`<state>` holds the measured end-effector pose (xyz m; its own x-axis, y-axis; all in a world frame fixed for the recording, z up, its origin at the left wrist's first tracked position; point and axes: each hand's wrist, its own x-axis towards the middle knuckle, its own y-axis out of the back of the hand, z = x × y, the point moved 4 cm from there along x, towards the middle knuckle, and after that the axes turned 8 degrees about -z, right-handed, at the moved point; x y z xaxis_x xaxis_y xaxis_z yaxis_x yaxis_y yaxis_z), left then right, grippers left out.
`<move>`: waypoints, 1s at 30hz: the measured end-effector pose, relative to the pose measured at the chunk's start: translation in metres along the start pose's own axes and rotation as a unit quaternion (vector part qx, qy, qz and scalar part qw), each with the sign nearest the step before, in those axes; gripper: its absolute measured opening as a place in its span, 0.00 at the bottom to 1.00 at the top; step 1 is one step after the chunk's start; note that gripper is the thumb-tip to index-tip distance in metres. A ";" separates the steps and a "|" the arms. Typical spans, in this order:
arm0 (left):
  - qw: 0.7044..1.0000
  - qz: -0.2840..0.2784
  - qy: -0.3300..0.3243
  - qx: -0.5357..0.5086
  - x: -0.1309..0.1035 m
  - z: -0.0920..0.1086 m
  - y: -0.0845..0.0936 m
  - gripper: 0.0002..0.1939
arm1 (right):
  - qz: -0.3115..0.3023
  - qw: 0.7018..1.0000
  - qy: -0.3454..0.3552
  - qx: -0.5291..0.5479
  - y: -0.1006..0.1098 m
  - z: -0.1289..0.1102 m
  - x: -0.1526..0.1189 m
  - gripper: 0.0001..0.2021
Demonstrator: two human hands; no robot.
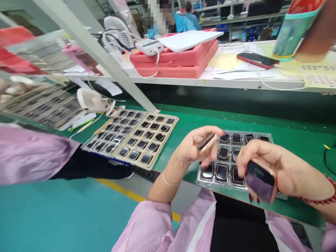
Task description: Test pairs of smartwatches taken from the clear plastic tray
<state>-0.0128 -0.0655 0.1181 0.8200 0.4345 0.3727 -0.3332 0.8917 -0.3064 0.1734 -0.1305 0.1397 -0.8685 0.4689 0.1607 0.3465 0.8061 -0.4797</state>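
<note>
Leftmost, a pink-sleeved arm of a co-worker (31, 154) is seen cut off by the frame edge, and blurred stacked trays (39, 101) above it are hard to make out. Two beige compartment trays of small dark glossy squares (136, 136) are laid side by side on the green counter (199, 119); the left one is partly hidden under the co-worker's dark cuff. A white sloping frame post (110, 59) is seen crossing above them, and a stack of pink foam trays (178, 61) is carried on the white shelf behind.

Further right, the left hand (195, 147) is held palm-up over the counter edge, its fingers (210, 134) closed on a thin dark rectangular piece with a copper rim (206, 141). The piece is seen edge-on, its long axis slanting up to the right; its face cannot be made out. Just behind, a clear plastic tray of dark copper-rimmed screens (228, 164) is set on the counter, partly covered by both hands.

The right hand (265, 164) is held above that tray, its fingers (258, 152) gripping a dark square screen piece (259, 180) by its upper edge. The piece is motion-blurred, its face turned toward the camera and its lower end pointing down toward the lap. A red beaded bracelet (328, 196) is worn on the wrist, which is cut off at the right edge.
</note>
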 end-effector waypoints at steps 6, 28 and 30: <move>0.958 0.238 0.140 0.075 0.023 -0.042 0.069 0.44 | -0.012 0.997 -0.038 0.063 -0.045 -0.013 -0.001 0.27; 0.947 0.209 0.128 0.208 0.016 -0.049 0.035 0.29 | 0.258 0.943 -0.021 -0.209 0.109 0.023 -0.006 0.32; 0.949 0.200 0.118 0.215 0.017 -0.052 0.033 0.26 | 0.268 0.937 -0.012 -0.225 0.111 0.024 -0.006 0.29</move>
<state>0.0141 -0.0351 0.0689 0.6523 0.7536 0.0808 -0.7571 0.6529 0.0231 0.2084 -0.0529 0.0646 -0.5324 0.8462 -0.0219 0.8450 0.5297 -0.0730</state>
